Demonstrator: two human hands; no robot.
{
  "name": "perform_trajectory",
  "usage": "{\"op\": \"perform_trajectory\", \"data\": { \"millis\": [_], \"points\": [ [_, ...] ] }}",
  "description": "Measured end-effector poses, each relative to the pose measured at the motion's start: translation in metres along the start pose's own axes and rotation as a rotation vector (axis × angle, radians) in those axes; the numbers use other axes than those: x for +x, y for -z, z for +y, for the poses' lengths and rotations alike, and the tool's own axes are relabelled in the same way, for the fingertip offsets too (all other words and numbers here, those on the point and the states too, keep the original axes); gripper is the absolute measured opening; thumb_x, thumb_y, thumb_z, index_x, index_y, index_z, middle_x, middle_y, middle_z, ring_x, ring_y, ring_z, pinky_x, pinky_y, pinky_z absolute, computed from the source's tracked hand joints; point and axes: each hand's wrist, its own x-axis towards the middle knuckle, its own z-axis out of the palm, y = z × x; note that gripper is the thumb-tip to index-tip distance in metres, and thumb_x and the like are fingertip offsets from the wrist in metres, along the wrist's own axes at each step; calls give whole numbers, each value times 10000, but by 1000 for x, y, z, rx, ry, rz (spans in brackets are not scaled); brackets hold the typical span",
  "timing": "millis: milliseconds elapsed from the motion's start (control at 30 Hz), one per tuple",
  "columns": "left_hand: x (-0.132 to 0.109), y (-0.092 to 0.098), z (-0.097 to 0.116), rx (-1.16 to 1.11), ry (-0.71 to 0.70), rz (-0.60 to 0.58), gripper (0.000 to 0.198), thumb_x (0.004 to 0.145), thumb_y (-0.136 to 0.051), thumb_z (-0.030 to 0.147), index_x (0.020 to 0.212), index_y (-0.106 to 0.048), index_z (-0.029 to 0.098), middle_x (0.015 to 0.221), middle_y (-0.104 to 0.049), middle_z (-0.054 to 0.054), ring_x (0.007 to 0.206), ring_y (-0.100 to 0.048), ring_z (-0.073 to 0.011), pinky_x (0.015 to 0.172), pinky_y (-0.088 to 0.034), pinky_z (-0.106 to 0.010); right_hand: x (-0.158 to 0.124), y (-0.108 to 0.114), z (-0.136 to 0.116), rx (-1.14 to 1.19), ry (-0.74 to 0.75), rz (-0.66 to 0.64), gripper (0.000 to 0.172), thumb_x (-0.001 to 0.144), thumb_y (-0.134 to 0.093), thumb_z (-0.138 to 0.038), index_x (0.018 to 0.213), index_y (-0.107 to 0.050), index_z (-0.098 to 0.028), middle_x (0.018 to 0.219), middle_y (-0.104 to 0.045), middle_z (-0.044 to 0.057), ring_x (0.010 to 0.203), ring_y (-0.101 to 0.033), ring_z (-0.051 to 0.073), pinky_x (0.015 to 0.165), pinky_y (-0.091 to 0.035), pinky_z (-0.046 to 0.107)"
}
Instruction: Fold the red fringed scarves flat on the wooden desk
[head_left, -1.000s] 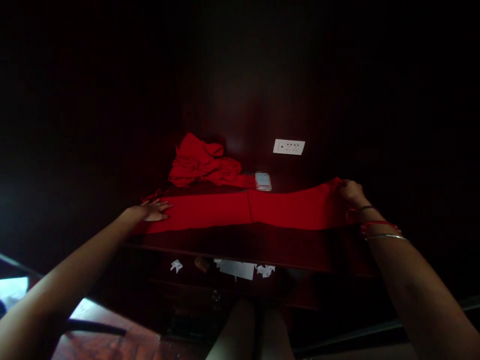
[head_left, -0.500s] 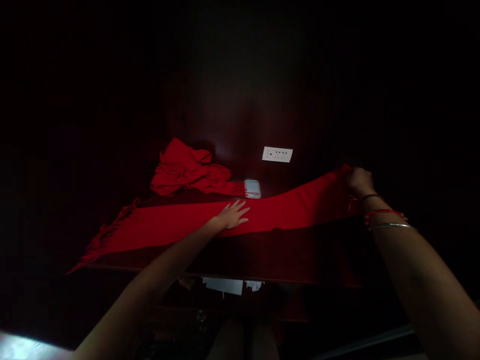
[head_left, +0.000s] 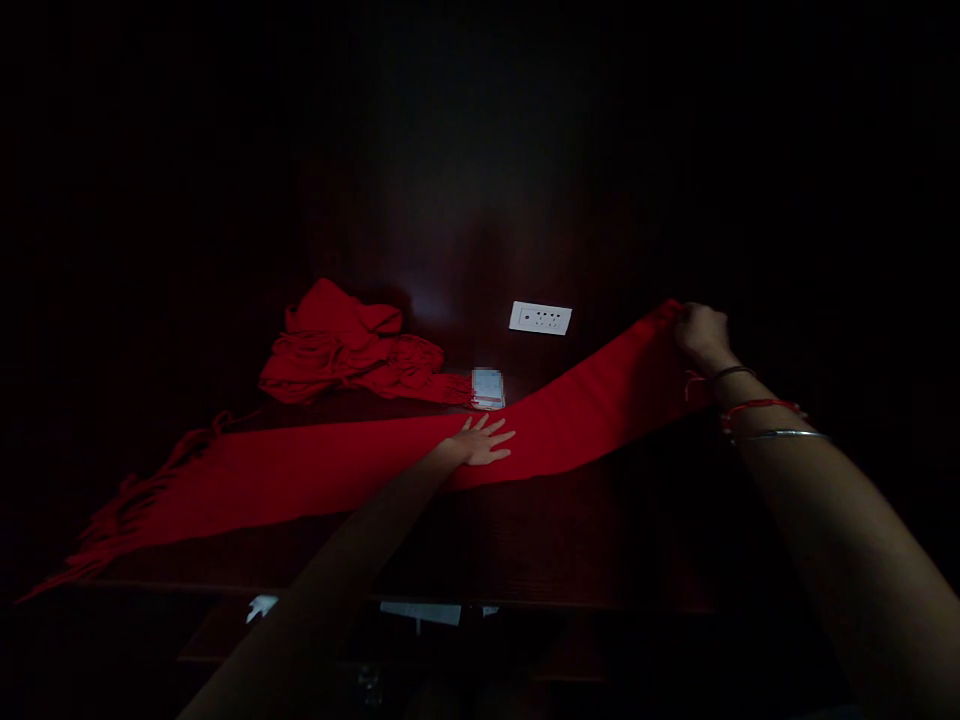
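Observation:
A long red scarf (head_left: 315,475) with a fringed left end lies stretched across a dark wooden table (head_left: 570,540). My left hand (head_left: 484,443) rests flat on its middle, fingers spread. My right hand (head_left: 701,333) is closed on the scarf's right end and holds it lifted off the table. Bracelets ring my right wrist.
A crumpled red cloth (head_left: 345,345) lies at the back left. A small pale card (head_left: 487,387) sits near it, and a white socket plate (head_left: 540,318) is on the dark back wall. White paper scraps (head_left: 420,612) show below the table's front edge.
My left hand slid from the scarf's left end to its middle. My right hand raised the right end higher. The fringed left end now trails out to the left.

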Motion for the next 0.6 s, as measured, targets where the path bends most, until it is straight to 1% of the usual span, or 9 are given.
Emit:
{"op": "perform_trajectory", "data": {
  "millis": [67,133,200,300,367,433,500,533,600],
  "points": [
    [8,-1,-3,5,20,8,601,734,-168,640,1273,-111,379,1371,-30,29,1221,13,-308,942,-41,-515,-6,10,-10,-2,95,-4,329,785,-329,-160,996,-540,-20,938,-558,228,817,-511,184,591,-289,260],
    [15,-2,-5,12,33,19,600,734,-168,638,1273,-114,378,1370,-36,30,1223,7,-304,947,-33,-508,-20,20,-21,-26,236,-78,311,784,-354,-175,981,-550,-37,945,-566,202,817,-513,187,616,-306,255],
    [20,-2,-7,13,33,25,588,741,-159,630,1271,-116,380,1370,-40,30,1225,5,-295,950,-30,-505,-41,27,-33,-39,403,-212,284,776,-386,-194,961,-567,-77,925,-588,149,790,-522,174,635,-327,239],
    [24,-3,-9,19,29,41,545,768,-153,592,1270,-122,382,1370,-48,27,1226,6,-285,948,-28,-510,-84,31,-57,34,634,-429,246,771,-403,-221,916,-591,-156,816,-620,47,699,-532,130,606,-354,200],
    [23,-4,-9,27,18,57,517,788,-153,556,1271,-139,370,1370,-61,22,1226,-1,-285,946,-32,-515,-116,27,-75,83,756,-531,228,769,-404,-209,869,-605,-167,760,-621,23,654,-525,115,593,-352,192],
    [21,-4,-10,38,-13,79,501,805,-163,519,1274,-171,342,1369,-83,6,1227,-30,-282,948,-61,-511,-148,19,-93,113,857,-616,230,773,-388,-194,814,-611,-154,709,-613,27,594,-503,103,564,-338,194],
    [17,-2,-12,47,-55,96,482,822,-178,471,1277,-187,311,1367,-108,-6,1230,-67,-254,958,-103,-479,-180,9,-108,116,945,-685,225,767,-390,-180,771,-611,-140,676,-602,36,552,-477,93,539,-321,196],
    [15,-1,-14,54,-71,108,471,831,-182,443,1279,-190,296,1364,-127,-10,1231,-88,-230,965,-123,-451,-194,3,-114,110,970,-723,221,762,-392,-174,767,-610,-137,669,-598,39,546,-472,92,527,-314,197],
    [10,2,-19,76,-80,133,450,846,-183,383,1280,-202,265,1355,-172,-15,1227,-129,-182,977,-147,-391,-218,-10,-122,84,974,-762,232,765,-385,-188,800,-608,-138,675,-595,48,548,-473,97,500,-297,201]
  ]
}}
